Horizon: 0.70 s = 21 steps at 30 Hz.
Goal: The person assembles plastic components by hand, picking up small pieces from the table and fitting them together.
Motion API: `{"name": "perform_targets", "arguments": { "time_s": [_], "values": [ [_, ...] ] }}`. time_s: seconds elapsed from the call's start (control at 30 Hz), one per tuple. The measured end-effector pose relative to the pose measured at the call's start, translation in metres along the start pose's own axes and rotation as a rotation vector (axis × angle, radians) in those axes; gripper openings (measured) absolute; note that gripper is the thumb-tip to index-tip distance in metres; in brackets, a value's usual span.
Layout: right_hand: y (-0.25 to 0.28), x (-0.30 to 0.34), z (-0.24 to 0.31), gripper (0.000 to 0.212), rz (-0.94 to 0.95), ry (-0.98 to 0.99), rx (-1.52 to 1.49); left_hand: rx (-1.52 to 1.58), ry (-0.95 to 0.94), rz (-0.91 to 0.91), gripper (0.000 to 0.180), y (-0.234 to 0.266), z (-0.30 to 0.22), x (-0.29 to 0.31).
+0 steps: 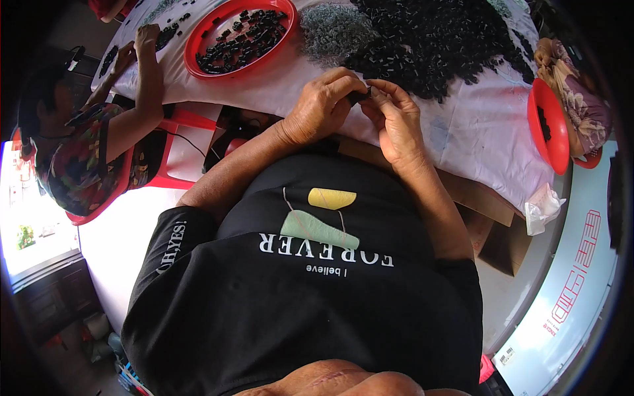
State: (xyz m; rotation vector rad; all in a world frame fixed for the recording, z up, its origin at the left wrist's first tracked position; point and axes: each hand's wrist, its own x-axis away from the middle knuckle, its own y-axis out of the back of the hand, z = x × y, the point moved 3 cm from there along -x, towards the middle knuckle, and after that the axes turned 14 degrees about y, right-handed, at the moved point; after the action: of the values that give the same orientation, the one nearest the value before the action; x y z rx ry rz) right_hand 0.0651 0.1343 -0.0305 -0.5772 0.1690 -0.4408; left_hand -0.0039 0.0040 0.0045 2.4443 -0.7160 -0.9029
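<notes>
Holding of a small black piece (pixel 358 97) is being done in the head view by both hands, at the fingertips, just above the near edge of the worktop (pixel 456 125). It is being pinched by the curled fingers of the left hand (pixel 323 102), while its right end is being met by the thumb and forefinger of the right hand (pixel 397 122); whether a second part is being grasped there cannot be told.

Beyond the right hand, a broad heap of black pieces (pixel 436 46) is being carried by the cloth-covered worktop. Just beyond the left hand, a mound of silvery metal parts (pixel 333 32) is being bordered by that heap. Farther out and left of the left hand, more black pieces are being contained in a round red tray (pixel 192 56).

Well left of the left hand, loose black parts are being reached by a co-worker's arms (pixel 149 82). Well right of the right hand, a few dark pieces are being held in a red basin (pixel 560 132), beside another person's patterned clothing (pixel 584 99).
</notes>
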Motion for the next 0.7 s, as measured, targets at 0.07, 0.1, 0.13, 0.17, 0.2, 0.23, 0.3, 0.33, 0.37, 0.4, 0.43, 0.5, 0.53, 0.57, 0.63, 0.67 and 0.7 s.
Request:
{"name": "perform_targets", "arguments": {
  "time_s": [0.07,0.1,0.13,0.17,0.2,0.23,0.3,0.33,0.37,0.4,0.43,0.5,0.53,0.57,0.63,0.67,0.7],
  "values": [
    [-0.0005,0.0005,0.0000,0.013,-0.004,0.002,-0.006,0.006,-0.019,-0.029,0.031,-0.0018,0.0019,0.0018],
    [-0.0003,0.0004,0.0002,0.013,-0.005,0.003,-0.006,0.006,-0.019,-0.028,0.031,-0.0017,0.0018,0.0015],
    [0.0000,0.0003,0.0001,0.014,-0.013,-0.008,-0.015,-0.011,-0.029,-0.027,0.030,-0.0015,0.0015,0.0016],
    [0.0002,0.0003,0.0000,0.014,-0.020,-0.018,-0.024,-0.028,-0.039,-0.026,0.030,-0.0014,0.0010,0.0016],
    [0.0008,-0.0001,-0.0002,0.014,-0.019,-0.018,-0.024,-0.028,-0.039,-0.026,0.030,-0.0011,0.0006,0.0018],
    [0.0021,-0.0006,-0.0009,0.014,-0.025,-0.025,-0.047,-0.032,-0.030,-0.017,0.028,-0.0011,0.0002,0.0020],
    [0.0039,-0.0011,-0.0018,0.014,-0.031,-0.032,-0.070,-0.037,-0.021,-0.009,0.027,-0.0008,-0.0005,0.0021],
    [0.0045,-0.0012,-0.0021,0.014,-0.030,-0.034,-0.073,-0.032,-0.013,-0.013,0.027,-0.0004,-0.0008,0.0018],
    [0.0048,-0.0012,-0.0024,0.014,-0.029,-0.037,-0.076,-0.027,-0.006,-0.016,0.026,-0.0002,-0.0009,0.0017],
    [0.0043,-0.0011,-0.0024,0.014,-0.028,-0.036,-0.076,-0.027,-0.006,-0.017,0.026,-0.0002,-0.0012,0.0019],
    [0.0036,-0.0008,-0.0022,0.014,-0.028,-0.034,-0.076,-0.034,-0.001,-0.025,0.026,-0.0003,-0.0013,0.0021],
    [0.0035,-0.0009,-0.0024,0.013,-0.029,-0.032,-0.076,-0.041,0.004,-0.033,0.026,-0.0005,-0.0007,0.0025],
    [0.0039,-0.0012,-0.0030,0.013,-0.023,-0.030,-0.060,-0.041,-0.002,-0.040,0.026,-0.0005,-0.0001,0.0028],
    [0.0043,-0.0013,-0.0035,0.013,-0.017,-0.028,-0.045,-0.041,-0.008,-0.047,0.025,-0.0003,0.0003,0.0028],
    [0.0051,-0.0011,-0.0037,0.013,-0.029,-0.023,-0.038,-0.030,0.000,-0.041,0.025,0.0002,0.0006,0.0016],
    [0.0057,-0.0011,-0.0035,0.013,-0.039,-0.018,-0.033,-0.019,0.008,-0.036,0.024,0.0008,0.0010,0.0007],
    [0.0055,-0.0014,-0.0026,0.013,-0.040,-0.018,-0.033,-0.019,0.008,-0.035,0.024,0.0025,0.0017,-0.0003]
  ]
}}
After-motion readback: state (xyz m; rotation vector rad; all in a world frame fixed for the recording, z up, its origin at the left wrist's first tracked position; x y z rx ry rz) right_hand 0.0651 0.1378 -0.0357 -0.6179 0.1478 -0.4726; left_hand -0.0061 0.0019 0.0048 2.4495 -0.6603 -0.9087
